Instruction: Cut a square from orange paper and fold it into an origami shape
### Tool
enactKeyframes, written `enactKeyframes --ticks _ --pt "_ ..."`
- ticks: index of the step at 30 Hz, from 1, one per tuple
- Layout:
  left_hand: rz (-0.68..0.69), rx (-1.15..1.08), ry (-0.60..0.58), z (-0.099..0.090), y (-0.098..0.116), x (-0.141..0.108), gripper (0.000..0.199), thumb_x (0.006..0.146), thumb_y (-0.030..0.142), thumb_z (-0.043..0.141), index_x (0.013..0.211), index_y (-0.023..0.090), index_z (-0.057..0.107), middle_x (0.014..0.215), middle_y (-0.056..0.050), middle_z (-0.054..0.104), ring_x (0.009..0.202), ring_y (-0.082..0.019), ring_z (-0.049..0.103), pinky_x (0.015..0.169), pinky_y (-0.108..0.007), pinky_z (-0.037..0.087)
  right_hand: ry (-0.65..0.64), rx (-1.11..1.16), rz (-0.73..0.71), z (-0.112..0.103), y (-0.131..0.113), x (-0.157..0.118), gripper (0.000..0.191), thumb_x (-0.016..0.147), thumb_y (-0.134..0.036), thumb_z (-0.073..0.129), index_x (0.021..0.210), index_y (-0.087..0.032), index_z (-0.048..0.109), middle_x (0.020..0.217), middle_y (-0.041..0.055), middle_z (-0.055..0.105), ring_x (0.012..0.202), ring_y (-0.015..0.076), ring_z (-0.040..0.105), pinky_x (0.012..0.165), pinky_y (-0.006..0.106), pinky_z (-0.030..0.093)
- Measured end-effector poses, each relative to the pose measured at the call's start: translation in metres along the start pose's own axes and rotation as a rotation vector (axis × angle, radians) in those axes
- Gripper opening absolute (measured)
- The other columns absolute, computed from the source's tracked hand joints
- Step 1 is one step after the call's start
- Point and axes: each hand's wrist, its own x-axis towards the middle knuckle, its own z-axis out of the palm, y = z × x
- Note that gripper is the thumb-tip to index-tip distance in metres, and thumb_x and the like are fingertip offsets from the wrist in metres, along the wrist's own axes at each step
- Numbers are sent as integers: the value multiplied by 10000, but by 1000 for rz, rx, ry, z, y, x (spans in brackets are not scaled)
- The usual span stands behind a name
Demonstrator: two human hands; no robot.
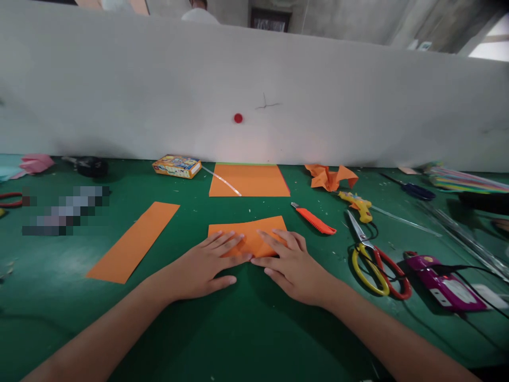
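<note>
An orange paper sheet [250, 228] lies on the green table in front of me, its near edge under my fingers; it looks folded. My left hand [207, 265] rests flat on its left part, fingers spread. Over the right part lies my right hand [296, 265], also with fingers apart, and the fingertips of both hands nearly meet at the near edge. To the left is a long orange strip [133, 244]. Behind the folded sheet sits a larger stack of orange paper [254, 180] with a clear thin strip across its left side.
An orange cutter [314, 220], scissors [369, 265], a yellow glue gun [358, 204], a purple device [445, 284] with cables and crumpled orange paper [330, 178] lie right. A small box [177, 166] stands back left. A white partition [159, 90] rises behind; a person shows beyond.
</note>
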Motion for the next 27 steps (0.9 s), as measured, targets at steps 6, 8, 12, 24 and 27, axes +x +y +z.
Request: enactKeyframes --ticks 6,8,12,24,27 --pt "-7 -22 -30 0 0 1 592 1066 563 401 1617 389 271 1710 -57 125 1563 -359 199 1262 -554 186 26 -12 3 1 -1 -1 397 1051 -303 444 1376 -403 650 1692 28 292 1458 384 310 1123 634 283" --pt "-11 -22 -39 1 0 1 592 1068 565 392 1619 398 256 1712 -57 107 1565 -360 187 1262 -560 180 27 -11 4 1 0 -1 390 1049 -303 446 1359 -398 663 1691 27 294 1457 383 315 1127 634 279" --pt "-17 -23 -53 1 0 1 591 1072 567 375 1623 421 217 1716 -42 106 1570 -344 176 1266 -554 174 24 -8 16 -1 2 -1 379 1044 -299 449 1322 -377 695 1690 17 302 1454 384 327 1133 630 278" --pt "5 -9 -8 0 -1 0 574 1069 568 384 1613 432 258 1722 -9 127 1571 -325 199 1271 -521 170 61 39 137 -10 12 -4 348 1043 -365 482 955 -339 818 1660 -84 358 1466 369 303 1143 630 281" --pt "-1 -9 0 1 -1 0 565 1066 566 395 1605 431 288 1719 -15 146 1561 -337 230 1264 -528 189 71 31 158 -11 14 -5 343 1027 -361 515 858 -315 809 1657 -100 356 1456 368 320 1148 635 277"
